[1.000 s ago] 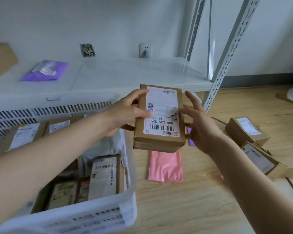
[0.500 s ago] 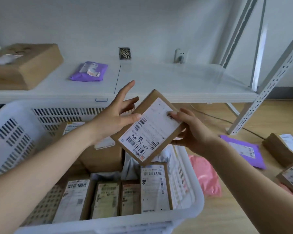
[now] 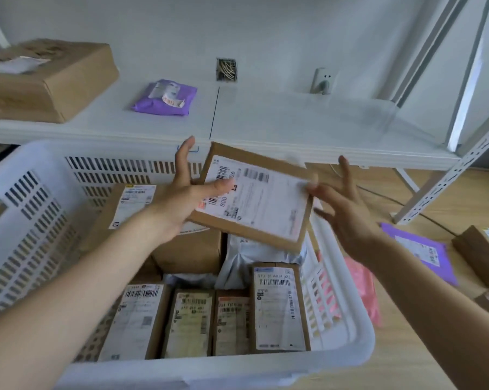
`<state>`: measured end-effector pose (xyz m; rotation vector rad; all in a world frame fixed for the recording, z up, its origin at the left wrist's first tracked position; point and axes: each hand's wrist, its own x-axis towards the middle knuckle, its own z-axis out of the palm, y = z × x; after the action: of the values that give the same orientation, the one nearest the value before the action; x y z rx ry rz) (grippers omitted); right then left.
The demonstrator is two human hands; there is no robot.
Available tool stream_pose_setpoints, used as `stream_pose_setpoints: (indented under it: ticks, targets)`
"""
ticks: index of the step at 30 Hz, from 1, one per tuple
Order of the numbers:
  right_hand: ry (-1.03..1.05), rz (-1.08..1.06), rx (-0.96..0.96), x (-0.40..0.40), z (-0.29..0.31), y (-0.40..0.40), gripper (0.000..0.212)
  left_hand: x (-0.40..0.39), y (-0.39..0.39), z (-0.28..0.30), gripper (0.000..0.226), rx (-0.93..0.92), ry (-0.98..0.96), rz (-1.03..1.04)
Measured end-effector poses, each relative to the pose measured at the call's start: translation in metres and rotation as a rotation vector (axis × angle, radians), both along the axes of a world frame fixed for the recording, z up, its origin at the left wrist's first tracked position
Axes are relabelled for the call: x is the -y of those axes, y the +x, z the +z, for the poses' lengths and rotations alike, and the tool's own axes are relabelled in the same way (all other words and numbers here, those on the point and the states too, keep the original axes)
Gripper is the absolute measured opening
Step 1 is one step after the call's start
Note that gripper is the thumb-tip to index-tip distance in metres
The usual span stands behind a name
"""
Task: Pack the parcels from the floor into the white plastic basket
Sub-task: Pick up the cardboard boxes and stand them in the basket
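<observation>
- The white plastic basket has slotted walls and a thick smooth rim; it serves as the landmark for everything below.
- A flat brown cardboard parcel is held in the air above the basket's far right part, tilted, with its labelled face up toward the camera.
- Nearly the whole top of this parcel is covered by a white shipping label carrying barcodes, the digits "800" and a small orange mark at its left end; the finer print is blurred.
- The left hand grips the parcel's left end, thumb pressed across the label and the other fingers behind and beneath it, the index finger pointing up past the edge.
- The right hand is over the basket's right rim with fingers spread wide; its thumb tip meets the parcel's right edge, and I cannot tell whether it presses or only touches.
- Inside the basket, near the front wall, four labelled cardboard parcels stand side by side; behind them lie a grey poly bag and larger brown boxes.
- Right of the basket, on the wooden floor, lie a pink bag, a purple mailer and further cardboard boxes.
- Beyond the basket, a white shelf carries a large brown carton and a purple packet.
</observation>
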<state>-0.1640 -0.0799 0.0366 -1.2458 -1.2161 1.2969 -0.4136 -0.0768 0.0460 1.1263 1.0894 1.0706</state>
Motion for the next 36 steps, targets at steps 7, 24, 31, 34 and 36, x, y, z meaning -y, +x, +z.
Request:
stream_pose_setpoints:
  ticks: [7, 24, 31, 34, 36]
  targets:
    - [-0.203, 0.516, 0.199, 0.008, 0.006, -0.033, 0.102, -0.003, -0.007, 0.0, 0.099, -0.276, -0.003, -0.352]
    - [-0.393, 0.532, 0.14, 0.046, -0.039, -0.065, 0.048, 0.062, -0.033, -0.047, 0.026, -0.525, -0.184, -0.25]
    - [-0.465, 0.563, 0.271, 0.05, -0.047, -0.066, 0.054, 0.055, -0.05, -0.056, 0.04, -0.407, -0.366, -0.417]
    - [-0.459, 0.587, 0.441, 0.046, -0.055, -0.074, 0.058, 0.048, -0.039, -0.076, 0.043, -0.427, -0.418, -0.406]
    - [-0.393, 0.608, 0.601, 0.041, -0.057, -0.078, 0.054, 0.042, -0.037, -0.087, 0.043, -0.405, -0.455, -0.419]
